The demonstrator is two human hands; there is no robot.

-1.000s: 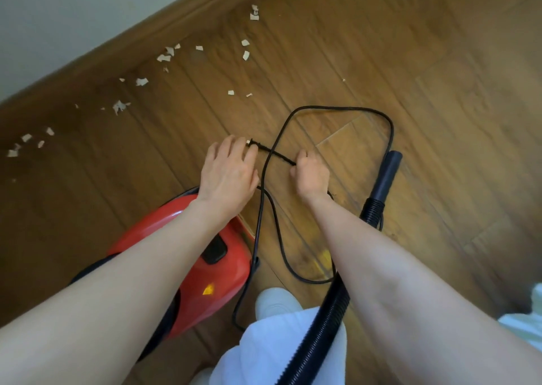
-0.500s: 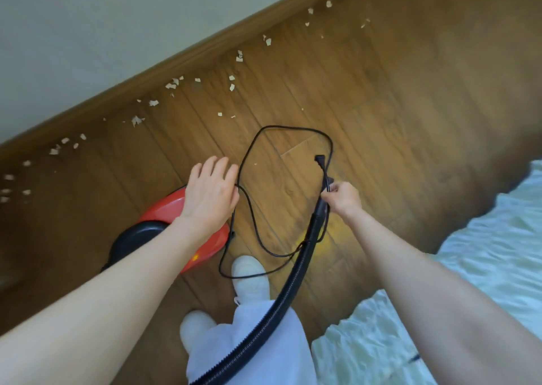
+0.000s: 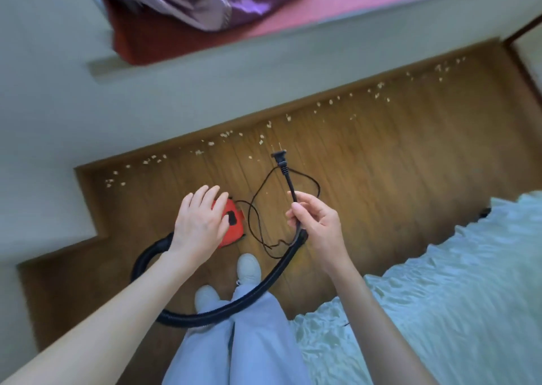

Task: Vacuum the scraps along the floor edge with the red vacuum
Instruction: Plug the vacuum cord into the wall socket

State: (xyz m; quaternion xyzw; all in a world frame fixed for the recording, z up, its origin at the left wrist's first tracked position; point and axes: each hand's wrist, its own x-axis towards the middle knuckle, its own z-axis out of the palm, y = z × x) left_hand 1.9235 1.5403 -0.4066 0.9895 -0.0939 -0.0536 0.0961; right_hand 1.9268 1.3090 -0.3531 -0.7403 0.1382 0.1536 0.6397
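Right hand [image 3: 316, 223] is pinching the cord [image 3: 289, 184], plug [image 3: 279, 156] pointing up toward the wall, while left hand [image 3: 202, 220] is hovering flat-fingered over the red vacuum [image 3: 233, 223].

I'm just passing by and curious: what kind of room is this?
Most likely a bedroom in a home. A bed with rumpled pale sheets stands on a wooden floor, and a pink ledge holds purple fabric. A red vacuum stands nearby.

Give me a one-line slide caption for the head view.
Right hand holds up the power plug; red vacuum unplugged, scraps along the baseboard.
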